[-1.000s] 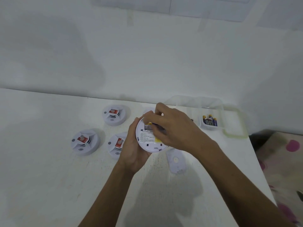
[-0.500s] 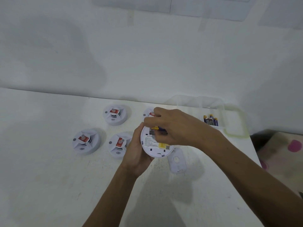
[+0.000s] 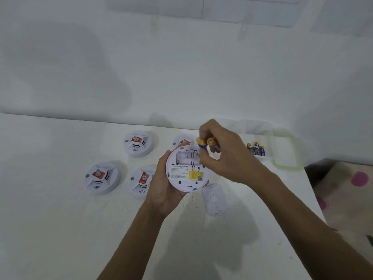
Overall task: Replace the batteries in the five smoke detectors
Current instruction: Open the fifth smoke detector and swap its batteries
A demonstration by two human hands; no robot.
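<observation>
My left hand (image 3: 164,186) grips a white round smoke detector (image 3: 186,169) from the left, its back facing me. The battery bay at its top shows open and bare. My right hand (image 3: 224,156) holds two blue-and-gold batteries (image 3: 205,144) pinched in its fingers just above the detector's upper right edge. The detector's loose white cover (image 3: 215,199) lies on the table below and to the right.
Several more smoke detectors lie face up on the white table (image 3: 60,219): one at the back (image 3: 138,144), one at left (image 3: 102,177), one beside my left hand (image 3: 142,181), one partly hidden (image 3: 182,141). A clear container (image 3: 268,156) holds batteries (image 3: 256,148). The table's edge runs down the right.
My right hand has lifted the two batteries up out of the detector's bay, which now shows bare. The detector has tilted a little in my left hand.
</observation>
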